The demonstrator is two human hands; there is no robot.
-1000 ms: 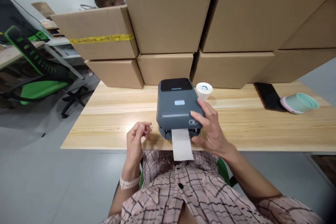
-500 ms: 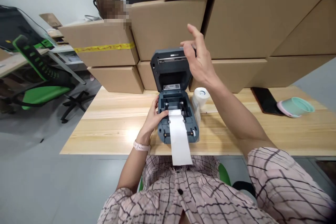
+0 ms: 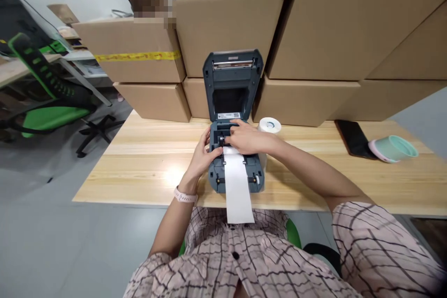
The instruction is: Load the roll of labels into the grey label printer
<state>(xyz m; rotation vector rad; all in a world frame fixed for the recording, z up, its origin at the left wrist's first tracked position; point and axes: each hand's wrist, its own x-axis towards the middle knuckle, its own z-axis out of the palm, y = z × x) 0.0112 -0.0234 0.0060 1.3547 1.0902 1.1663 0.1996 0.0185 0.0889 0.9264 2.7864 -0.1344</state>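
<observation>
A dark grey label printer (image 3: 217, 174) stands on the wooden table with its lid (image 3: 233, 79) raised. A white paper strip (image 3: 238, 186) runs out of its front and hangs over the table edge. My left hand (image 3: 203, 153) grips the printer's left side, thumb over the inner edge near the strip. My right hand (image 3: 246, 138) reaches into the printer's roll bay from the right, fingers bent and partly hidden, above the strip's inner end. What its fingertips touch cannot be made out. A white paper roll (image 3: 270, 125) stands just right of the printer.
Stacked cardboard boxes (image 3: 223, 28) line the back of the table (image 3: 139, 163). A phone (image 3: 354, 138) and a mint green cup (image 3: 396, 147) lie at the right. A green chair (image 3: 56, 114) is at the left, and a person's head shows behind the boxes.
My right hand has left the raised lid and come down into the printer's bay. The lid leans back, fully in view. My left hand keeps its place on the printer's side.
</observation>
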